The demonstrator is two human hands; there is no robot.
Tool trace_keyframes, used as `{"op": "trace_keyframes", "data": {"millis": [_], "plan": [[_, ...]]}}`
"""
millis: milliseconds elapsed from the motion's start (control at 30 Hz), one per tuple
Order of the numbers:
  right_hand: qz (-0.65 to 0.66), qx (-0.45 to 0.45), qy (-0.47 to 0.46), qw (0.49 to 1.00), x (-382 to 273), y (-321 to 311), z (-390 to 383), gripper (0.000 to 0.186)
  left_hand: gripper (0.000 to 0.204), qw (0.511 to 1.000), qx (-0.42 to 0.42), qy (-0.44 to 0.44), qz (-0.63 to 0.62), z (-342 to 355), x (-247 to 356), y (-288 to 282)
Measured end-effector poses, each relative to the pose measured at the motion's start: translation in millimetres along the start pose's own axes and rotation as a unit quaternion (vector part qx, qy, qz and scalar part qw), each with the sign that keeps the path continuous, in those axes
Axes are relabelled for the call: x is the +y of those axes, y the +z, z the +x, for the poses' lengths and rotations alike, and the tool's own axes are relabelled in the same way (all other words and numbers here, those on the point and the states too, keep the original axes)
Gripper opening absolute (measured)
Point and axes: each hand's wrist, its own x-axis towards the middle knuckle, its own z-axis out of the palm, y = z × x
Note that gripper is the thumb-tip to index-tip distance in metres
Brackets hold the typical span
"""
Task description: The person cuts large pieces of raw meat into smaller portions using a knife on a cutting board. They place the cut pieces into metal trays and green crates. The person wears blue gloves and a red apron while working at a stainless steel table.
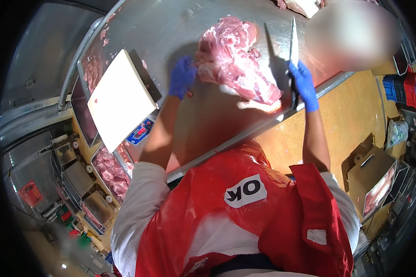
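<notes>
Meat [238, 60], a large raw pink slab, lay on the steel table [171, 27] straight ahead of the person, its long axis slanting from the upper left, away from the body, down to the lower right, where a pale fatty end reached almost to the table's near edge. The left hand [182, 77], in a blue glove, sat at the slab's left flank with its fingers curled onto the meat's edge, touching it; how firmly they pinched could not be told. The right hand [304, 85], also gloved in blue, was closed around the handle of a knife [293, 39] just beside the slab's lower right end, the blade pointing up and away from the body and clear of the flesh. So the slab lay between the two hands, the left one on it and the right one near but apart.

Further out, a white cutting board [120, 99] lay tilted at the table's left side, near the left hand. Trays of pink meat pieces [110, 171] stood below it. The person wore a red plastic apron [245, 221], and an orange-brown floor [351, 115] showed to the right.
</notes>
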Motion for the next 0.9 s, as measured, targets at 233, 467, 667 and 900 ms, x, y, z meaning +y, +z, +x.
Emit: {"op": "trace_keyframes", "data": {"millis": [233, 467, 667, 900], "plan": [[0.228, -0.205, -0.003, 0.952, 45, 105, -10, 0.018, 0.086, 0.982, -0.051, 0.061, -0.168, -57, -17, 81], [0.252, -0.204, 0.117, 0.939, 17, 136, -55, 0.034, 0.107, 0.992, 0.058, 0.114, -0.018, -35, 4, 38], [-0.283, -0.111, -0.145, 0.941, 13, 109, -22, 0.029, 0.1, 0.949, 0.204, 0.065, 0.23, -67, -27, 32], [-0.235, -0.263, -0.088, 0.932, 61, 154, -26, 0.019, 0.083, 0.975, 0.169, 0.051, 0.134, -56, -19, 9]]}}
